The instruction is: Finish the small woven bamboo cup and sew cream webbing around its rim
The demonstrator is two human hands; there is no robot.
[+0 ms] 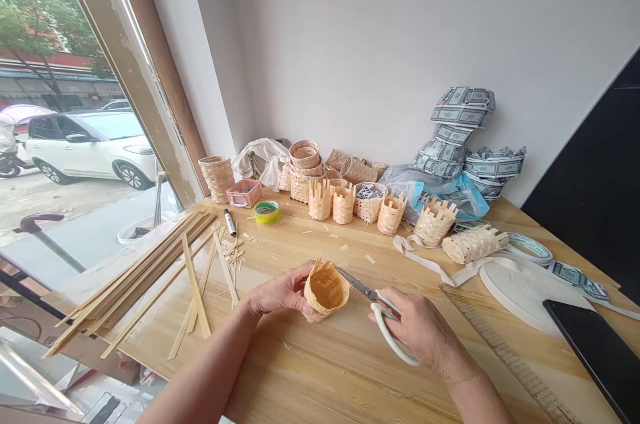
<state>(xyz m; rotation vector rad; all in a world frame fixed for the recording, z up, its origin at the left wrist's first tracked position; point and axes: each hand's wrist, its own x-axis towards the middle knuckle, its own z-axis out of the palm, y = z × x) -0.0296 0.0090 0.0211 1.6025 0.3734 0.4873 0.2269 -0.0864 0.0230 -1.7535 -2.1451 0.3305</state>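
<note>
A small woven wood-strip basket [327, 287] is tilted so that its opening faces me. My left hand [287, 291] grips it from the left side, thumb at the front and fingers behind. In my right hand [417, 324] is a pair of scissors [373, 294] with white handles, the fingers through the loops. Its blades reach to the basket's upper right rim; whether they touch it I cannot tell. One or two strip ends stick up from the rim on its left. Off to the left lie small cut strip pieces [234, 254].
Long wood strips [145, 271] lie at the left. Several woven baskets [343, 203] line the back, near yellow-green tape [267, 212], a marker [230, 223] and a pink crate [245, 193]. A ruler [500, 344], white ribbon roll [530, 291] and phone [593, 351] are right.
</note>
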